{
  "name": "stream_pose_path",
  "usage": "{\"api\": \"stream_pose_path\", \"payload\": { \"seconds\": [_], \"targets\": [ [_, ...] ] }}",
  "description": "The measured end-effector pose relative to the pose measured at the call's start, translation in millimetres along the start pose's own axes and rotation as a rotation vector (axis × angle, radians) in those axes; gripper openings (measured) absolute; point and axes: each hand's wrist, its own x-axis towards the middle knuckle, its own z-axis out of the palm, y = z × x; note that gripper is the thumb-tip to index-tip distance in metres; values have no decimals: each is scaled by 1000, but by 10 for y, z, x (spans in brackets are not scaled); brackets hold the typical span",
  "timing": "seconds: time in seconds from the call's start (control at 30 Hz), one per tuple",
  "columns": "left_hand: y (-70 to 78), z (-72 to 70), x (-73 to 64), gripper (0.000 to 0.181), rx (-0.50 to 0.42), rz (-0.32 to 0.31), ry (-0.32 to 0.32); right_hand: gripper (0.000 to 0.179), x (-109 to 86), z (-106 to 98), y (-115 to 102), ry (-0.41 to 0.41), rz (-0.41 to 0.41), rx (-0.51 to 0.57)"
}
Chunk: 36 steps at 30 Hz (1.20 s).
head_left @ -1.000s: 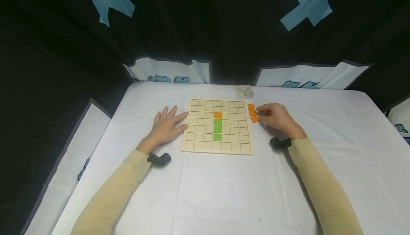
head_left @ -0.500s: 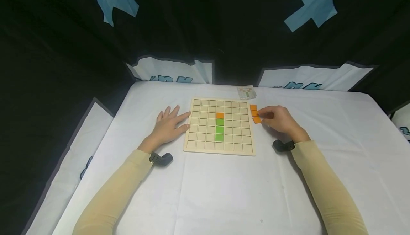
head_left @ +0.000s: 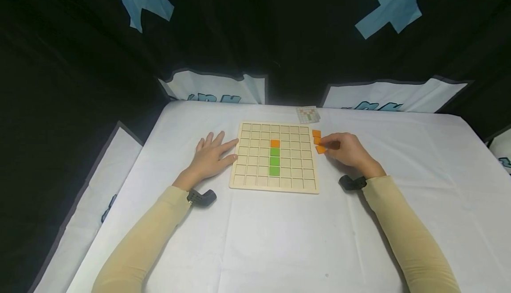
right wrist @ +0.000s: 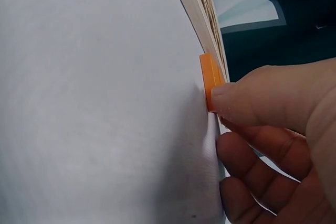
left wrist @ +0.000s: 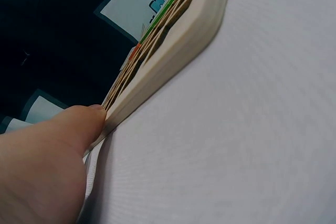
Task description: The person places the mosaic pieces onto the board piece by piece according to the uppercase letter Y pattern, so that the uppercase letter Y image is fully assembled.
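A square wooden grid board (head_left: 255, 183) lies on the white table, with an orange tile (head_left: 275, 143) and a column of green tiles (head_left: 274, 161) in its cells. At the board's left edge my left hand (head_left: 208, 159) lies with its fingers spread, thumb and index finger touching the edge; its thumb (left wrist: 79, 127) shows in the left wrist view. Beside the right edge stand three loose orange tiles (head_left: 316, 133). My right hand (head_left: 346, 149) pinches at the nearer ones with thumb and index finger. In the right wrist view the thumb presses an orange tile (right wrist: 209, 77); the other fingers curl beneath.
A small printed card (head_left: 308, 115) with a grid pattern lies behind the board, near the table's (head_left: 279, 240) far edge. Beyond it hangs a black curtain (head_left: 255, 31) with pieces of blue tape (head_left: 393, 0).
The whole head view has shifted slightly right. Against the board, my left hand stays put. My right hand stays at the orange tiles, and its index finger covers a little more of the middle one.
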Motion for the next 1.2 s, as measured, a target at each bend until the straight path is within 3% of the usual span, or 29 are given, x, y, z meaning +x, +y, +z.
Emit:
{"api": "stream_pose_path", "payload": {
  "seconds": [1.2],
  "targets": [
    [-9,3,4,61,7,14,12,38,-50,49,-66,-19,-42,-38]
  ]
}}
